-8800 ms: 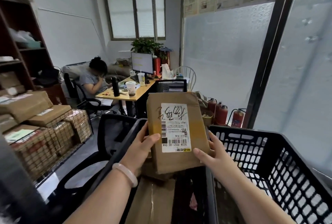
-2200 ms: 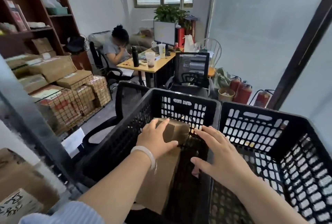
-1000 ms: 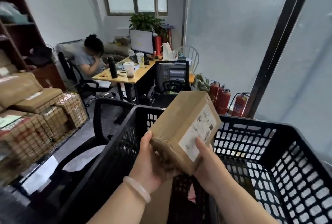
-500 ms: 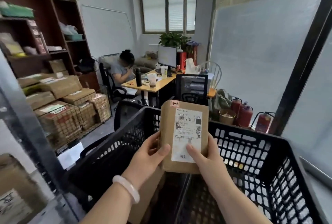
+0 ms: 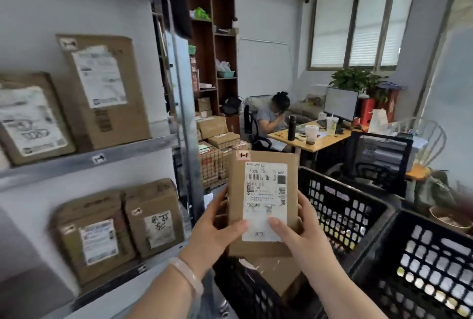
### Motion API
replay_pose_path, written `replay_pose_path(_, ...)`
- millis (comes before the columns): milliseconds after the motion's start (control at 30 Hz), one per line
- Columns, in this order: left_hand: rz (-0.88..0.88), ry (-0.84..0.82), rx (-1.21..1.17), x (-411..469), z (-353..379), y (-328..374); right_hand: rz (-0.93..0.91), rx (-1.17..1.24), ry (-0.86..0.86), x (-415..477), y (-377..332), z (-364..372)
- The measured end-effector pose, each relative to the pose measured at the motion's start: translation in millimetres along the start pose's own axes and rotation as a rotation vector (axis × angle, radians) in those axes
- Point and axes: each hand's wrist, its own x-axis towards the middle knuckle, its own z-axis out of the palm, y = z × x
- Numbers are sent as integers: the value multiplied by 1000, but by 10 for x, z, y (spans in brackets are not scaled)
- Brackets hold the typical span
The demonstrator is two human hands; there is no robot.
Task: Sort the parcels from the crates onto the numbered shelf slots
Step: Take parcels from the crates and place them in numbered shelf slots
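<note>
Pinching the parcel (image 5: 263,203) by its lower edges, thumbs on its label (image 5: 266,185), the left hand (image 5: 213,233) and right hand (image 5: 298,234) hold it upright over the crate (image 5: 341,207) beside the shelf (image 5: 84,158), where the smudged label may be misread, sending it to a wrong slot.

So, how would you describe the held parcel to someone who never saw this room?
Find the metal shelf on the left, then the black crate beside it. Above that crate, the left hand and right hand hold a brown parcel upright. Only this parcel is held in the air.
</note>
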Motion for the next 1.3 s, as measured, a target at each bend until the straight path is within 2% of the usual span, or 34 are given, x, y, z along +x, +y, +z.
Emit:
replay_pose_path(133, 16, 124, -7, -367, -584, 123, -2, 30, -120, -26, -97, 577)
replay_pose_path(400, 7, 326, 9, -1544, -1956, 301, 123, 240, -497, -498, -264, 2086)
replay_pose_path(533, -20, 420, 50, -2309, -2709, 408, 172, 284, -643, -978, -342, 2985)
replay_pose_path(833, -55, 744, 60, -4292, -4145, 557, 180, 368, -876, -2335, -491, 5061)
replay_pose_path(967, -49, 931, 70, -5112, -4645, 736, 207, 365, -1015, -2961, -702, 5868)
replay_pose_path(1133, -15, 1163, 55, -6029, -5119, 1017, 140, 384, -1211, -3656, -1124, 6750)
replay_pose_path(1300, 7, 1355, 63, -6822, -5492, 1123, 113, 432, -1366, -4331, -1258, 7556)
